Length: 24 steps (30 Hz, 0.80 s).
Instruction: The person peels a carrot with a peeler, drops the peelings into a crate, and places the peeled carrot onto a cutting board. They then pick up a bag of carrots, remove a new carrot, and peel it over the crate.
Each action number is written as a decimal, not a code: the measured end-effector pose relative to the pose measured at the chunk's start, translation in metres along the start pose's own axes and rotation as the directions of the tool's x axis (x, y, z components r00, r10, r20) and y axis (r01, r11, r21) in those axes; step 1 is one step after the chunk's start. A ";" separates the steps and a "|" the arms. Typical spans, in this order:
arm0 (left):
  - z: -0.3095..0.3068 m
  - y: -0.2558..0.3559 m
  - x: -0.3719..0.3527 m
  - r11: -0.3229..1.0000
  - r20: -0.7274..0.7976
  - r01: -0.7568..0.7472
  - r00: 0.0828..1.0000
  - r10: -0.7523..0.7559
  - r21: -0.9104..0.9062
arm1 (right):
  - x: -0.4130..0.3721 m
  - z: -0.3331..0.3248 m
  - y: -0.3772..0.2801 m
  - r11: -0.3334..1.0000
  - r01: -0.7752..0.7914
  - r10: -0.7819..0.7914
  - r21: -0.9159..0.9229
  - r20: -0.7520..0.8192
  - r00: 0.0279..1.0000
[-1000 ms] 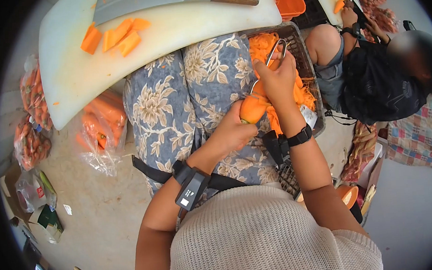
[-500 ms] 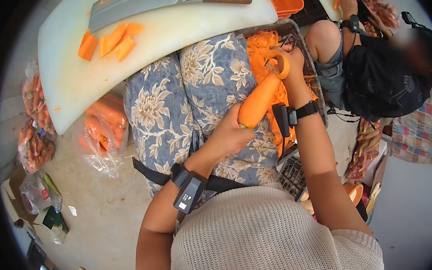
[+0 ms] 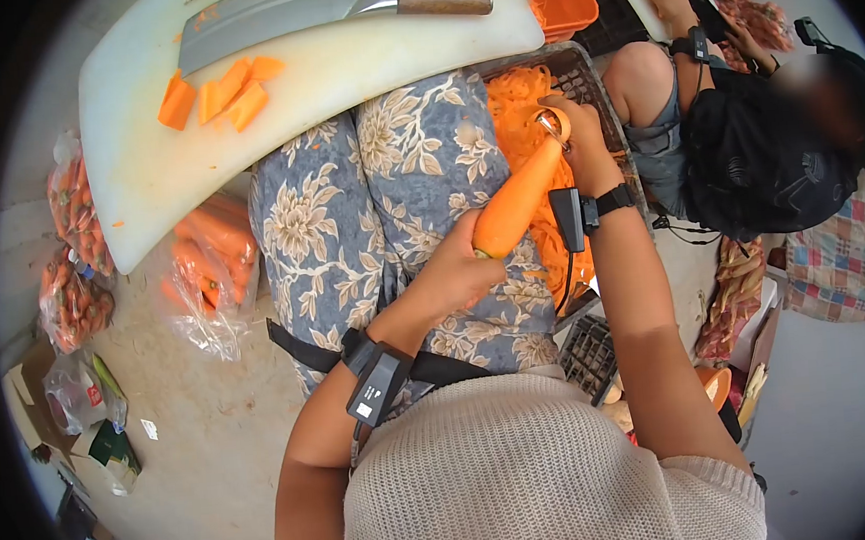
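My left hand (image 3: pixel 459 265) is wrapped round the thick end of a smooth, bright orange carrot (image 3: pixel 518 202), which points up and to the right over my lap. At its far end, my right hand (image 3: pixel 590 141) grips a peeler (image 3: pixel 551 124) whose metal part shows at the carrot's tip. A curl of orange peel loops over the peeler. The peeler's handle is mostly hidden in my fingers. Beneath the carrot and my right hand, a dark crate (image 3: pixel 609 92) holds a heap of carrot peelings (image 3: pixel 517 93).
A cleaver (image 3: pixel 280 22) and cut carrot pieces (image 3: pixel 231 90) lie on a white cutting board (image 3: pixel 133 150) ahead. An orange basket (image 3: pixel 564 0) stands beyond the crate. Bagged carrots (image 3: pixel 206 256) are at left. Another person (image 3: pixel 765 151) works at a board on the right.
My right hand and the peeler have shifted slightly, and the wide peel loop at the tip looks smaller. The other person's hand has moved on their board. My view has shifted a little.
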<state>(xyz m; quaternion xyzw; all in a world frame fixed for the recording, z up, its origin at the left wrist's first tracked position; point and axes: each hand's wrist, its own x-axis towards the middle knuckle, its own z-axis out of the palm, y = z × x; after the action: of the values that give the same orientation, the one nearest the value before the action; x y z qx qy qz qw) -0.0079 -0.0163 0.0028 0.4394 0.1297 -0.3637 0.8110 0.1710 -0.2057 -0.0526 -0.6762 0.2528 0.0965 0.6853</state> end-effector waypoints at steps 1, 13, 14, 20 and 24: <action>-0.001 -0.002 0.000 1.000 0.001 0.000 1.000 0.000 0.000 | 0.000 0.003 -0.001 0.998 -0.042 0.045 0.042 -0.077 0.996; -0.012 -0.004 -0.006 0.990 0.074 0.009 0.997 0.001 -0.141 | -0.010 -0.038 0.041 0.989 -0.088 0.033 -0.120 -0.397 0.917; -0.013 -0.003 -0.006 0.987 0.072 0.017 0.997 -0.005 -0.161 | -0.012 -0.039 0.037 0.999 -0.015 -0.008 -0.050 -0.440 0.898; -0.013 -0.003 -0.003 0.984 0.069 0.033 0.997 -0.021 -0.177 | -0.080 -0.009 -0.012 0.878 0.473 -0.429 0.070 -0.322 0.844; -0.014 -0.003 -0.004 0.979 0.064 0.021 0.998 -0.008 -0.202 | -0.150 0.044 -0.012 0.815 0.580 -0.569 0.005 -0.182 0.802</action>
<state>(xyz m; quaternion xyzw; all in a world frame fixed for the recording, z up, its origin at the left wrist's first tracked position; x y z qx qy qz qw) -0.0116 -0.0043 -0.0051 0.3422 0.1437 -0.3682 0.8525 0.0582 -0.1324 0.0274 -0.7056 0.0970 -0.1818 0.6780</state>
